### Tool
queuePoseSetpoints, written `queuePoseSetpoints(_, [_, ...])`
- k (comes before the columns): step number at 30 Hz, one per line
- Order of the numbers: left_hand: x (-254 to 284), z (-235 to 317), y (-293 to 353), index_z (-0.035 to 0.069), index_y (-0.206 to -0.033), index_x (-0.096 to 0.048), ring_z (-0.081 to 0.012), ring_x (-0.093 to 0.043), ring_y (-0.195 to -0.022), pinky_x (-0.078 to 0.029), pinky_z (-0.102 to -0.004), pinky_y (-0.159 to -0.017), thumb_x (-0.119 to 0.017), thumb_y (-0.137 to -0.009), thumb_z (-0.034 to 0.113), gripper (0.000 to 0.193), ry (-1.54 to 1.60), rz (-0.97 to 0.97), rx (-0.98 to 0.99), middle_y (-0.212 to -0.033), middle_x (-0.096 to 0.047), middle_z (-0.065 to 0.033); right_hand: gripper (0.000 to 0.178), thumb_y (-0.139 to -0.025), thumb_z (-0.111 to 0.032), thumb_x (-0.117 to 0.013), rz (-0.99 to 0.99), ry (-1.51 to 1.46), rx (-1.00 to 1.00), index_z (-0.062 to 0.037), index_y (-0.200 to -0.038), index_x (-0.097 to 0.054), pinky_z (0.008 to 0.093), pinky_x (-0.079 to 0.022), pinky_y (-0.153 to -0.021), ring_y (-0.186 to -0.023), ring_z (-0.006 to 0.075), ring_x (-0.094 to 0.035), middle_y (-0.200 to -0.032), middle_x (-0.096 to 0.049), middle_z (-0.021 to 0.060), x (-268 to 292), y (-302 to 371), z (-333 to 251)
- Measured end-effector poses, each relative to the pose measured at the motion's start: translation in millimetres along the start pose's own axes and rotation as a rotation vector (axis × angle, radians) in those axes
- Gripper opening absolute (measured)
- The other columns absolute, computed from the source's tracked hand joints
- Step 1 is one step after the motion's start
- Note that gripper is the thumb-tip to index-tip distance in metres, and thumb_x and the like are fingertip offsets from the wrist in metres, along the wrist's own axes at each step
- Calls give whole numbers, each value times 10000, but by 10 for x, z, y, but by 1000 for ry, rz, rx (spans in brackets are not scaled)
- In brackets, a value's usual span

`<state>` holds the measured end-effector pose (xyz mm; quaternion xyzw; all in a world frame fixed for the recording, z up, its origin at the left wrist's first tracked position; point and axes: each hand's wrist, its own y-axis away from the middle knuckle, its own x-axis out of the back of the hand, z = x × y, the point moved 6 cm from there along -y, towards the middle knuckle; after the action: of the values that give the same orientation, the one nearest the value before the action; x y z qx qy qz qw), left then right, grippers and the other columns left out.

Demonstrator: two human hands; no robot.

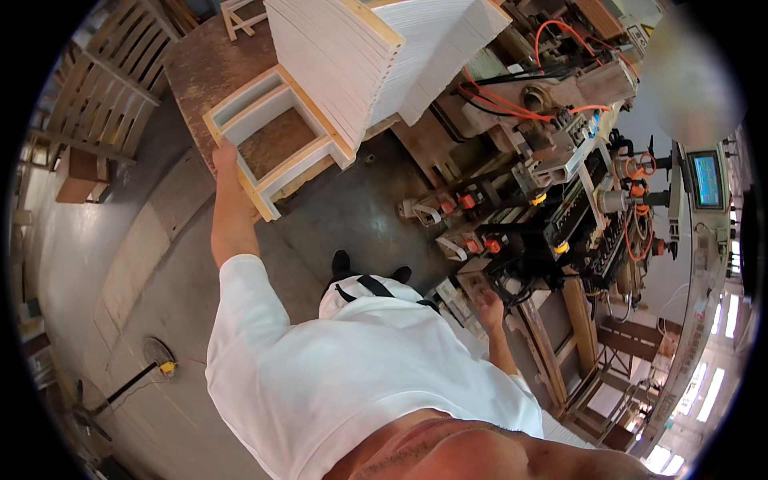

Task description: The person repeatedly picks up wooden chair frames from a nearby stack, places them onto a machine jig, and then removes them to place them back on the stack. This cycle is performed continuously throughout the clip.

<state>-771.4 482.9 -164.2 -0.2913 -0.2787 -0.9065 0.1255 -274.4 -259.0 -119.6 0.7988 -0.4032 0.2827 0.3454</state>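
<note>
My left hand (226, 158) is closed on the near left edge of a white-painted wooden frame (320, 128) with bare wood edges. The frame lies flat at the corner of a worn brown table (192, 68). Right beside it stands a tall stack of white slats or boards (332, 60) with bare wood ends. My right hand (490, 309) hangs low on the right, beside the near end of a machine (552, 232). Its fingers look loosely apart, with nothing visible in them.
Orange and black hoses (512, 108) run over the machine, which has red and yellow knobs. A control screen (707, 180) stands at the far right. Wooden pallets (104, 92) lean at the far left. A floor fan (96, 412) stands at the lower left on the grey floor (200, 344).
</note>
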Motion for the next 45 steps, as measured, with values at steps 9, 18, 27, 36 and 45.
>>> queuePoseSetpoints(9, [-429,525,2317,-23,-1143,-553,-389,-555,-1022,-443,-443,-881,-642,-805,263,452,-536,-61,-1458,-1147,-574,-210,332,-784,-97,-635,21,116,-15,51,-1075,-571,299,-489,-722,-802,184,-631,-848,-659,119,-159,360,27])
queuePoseSetpoints(18, [-970,375,1944,100,-1135,-613,-372,-595,-980,-473,-458,-838,-616,-822,275,358,-554,-233,-1022,-1071,-619,-172,423,-819,-132,-631,83,-111,-71,59,-1184,-536,310,-499,-778,-885,212,-635,-987,-656,162,-18,753,-153])
queuePoseSetpoints(27, [-1029,315,2171,-28,-1194,-551,-356,-595,-1013,-470,-444,-881,-665,-799,357,563,-472,236,-1594,-1107,-612,-223,411,-802,-165,-670,379,137,-17,-33,-1172,-551,402,-473,-855,-1005,344,-585,-1090,-619,164,811,1728,-157])
queuePoseSetpoints(36, [-2058,-971,5253,-32,-1113,-602,-222,-638,-958,-487,-318,-851,-617,-871,216,347,-276,-1062,-1227,-1066,-649,-169,387,-753,-225,-697,944,516,-437,9,-1036,-574,450,-442,-868,-1029,369,-551,-1071,-595,205,1847,3388,551])
queuePoseSetpoints(45, [-2214,-1818,7131,-6,-1154,-587,-235,-632,-977,-485,-330,-852,-623,-854,204,368,-554,-1676,-1351,-1064,-648,-158,313,-827,-248,-641,677,-32,-756,12,-989,-573,455,-479,-780,-915,428,-595,-971,-628,249,650,3871,1675])
